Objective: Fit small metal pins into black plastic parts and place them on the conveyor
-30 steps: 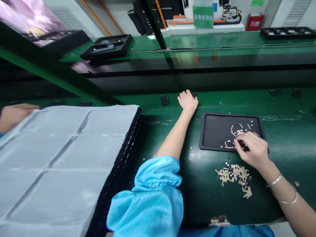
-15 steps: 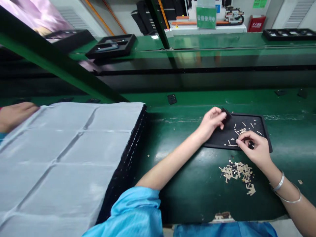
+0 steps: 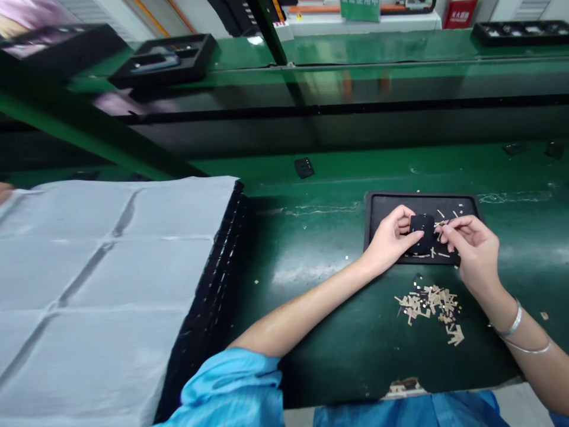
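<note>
A glossy green workbench (image 3: 320, 338) fills the foreground, pale light reflecting off its surface; behind it runs a raised green counter (image 3: 391, 47), with a slim dark post (image 3: 269, 32) at its edge and a green beam (image 3: 89, 130) slanting down at left. Beyond is a pale wall (image 3: 202, 18); orange pipes (image 3: 151, 16) slant nearby; a green sign (image 3: 360, 10) shows against a white table (image 3: 338, 28); a red box (image 3: 460, 13) sits farther right.

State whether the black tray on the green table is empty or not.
Not empty: pale strips lie scattered in the tray.
</note>
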`<state>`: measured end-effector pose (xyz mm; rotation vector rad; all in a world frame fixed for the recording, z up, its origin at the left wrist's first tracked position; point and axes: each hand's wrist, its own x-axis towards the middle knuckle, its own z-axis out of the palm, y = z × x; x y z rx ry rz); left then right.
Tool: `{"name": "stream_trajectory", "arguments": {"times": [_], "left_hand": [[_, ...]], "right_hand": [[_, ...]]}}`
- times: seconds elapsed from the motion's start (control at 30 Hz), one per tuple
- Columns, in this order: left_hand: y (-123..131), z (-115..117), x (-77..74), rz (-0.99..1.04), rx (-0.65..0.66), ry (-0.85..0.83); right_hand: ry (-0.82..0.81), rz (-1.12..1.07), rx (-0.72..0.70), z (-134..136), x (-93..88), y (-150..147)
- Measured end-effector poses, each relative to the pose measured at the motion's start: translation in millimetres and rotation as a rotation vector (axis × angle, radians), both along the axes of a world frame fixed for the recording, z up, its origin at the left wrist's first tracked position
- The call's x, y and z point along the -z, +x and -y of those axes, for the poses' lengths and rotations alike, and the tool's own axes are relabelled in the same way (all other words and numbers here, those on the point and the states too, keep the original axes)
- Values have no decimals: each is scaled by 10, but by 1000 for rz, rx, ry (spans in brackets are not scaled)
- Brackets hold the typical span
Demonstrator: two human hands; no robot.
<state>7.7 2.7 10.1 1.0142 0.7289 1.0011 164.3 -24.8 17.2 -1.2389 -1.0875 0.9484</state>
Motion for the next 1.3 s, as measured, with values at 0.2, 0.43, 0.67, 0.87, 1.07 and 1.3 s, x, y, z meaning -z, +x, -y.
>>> {"name": "stream_trajectory", "arguments": {"times": [0.2, 0.43, 0.67, 0.87, 1.07, 1.3], "left_hand": [[-10, 9, 2, -97, 38, 77], [-12, 18, -9, -255, 18, 204], [-21, 34, -55, -275, 18, 209], [-27, 41, -50, -287, 20, 213], [-24, 34, -57, -236, 18, 189], [-28, 32, -58, -216, 19, 177]], "right_hand": [[-55, 154, 21, 15, -54, -38], [-57, 253, 31, 30, -95, -53], [-54, 278, 26, 22, -89, -57], [-36, 224, -13, 4, -37, -21], [-70, 162, -43, -16, -45, 6], [-86, 154, -50, -38, -57, 16]]}}
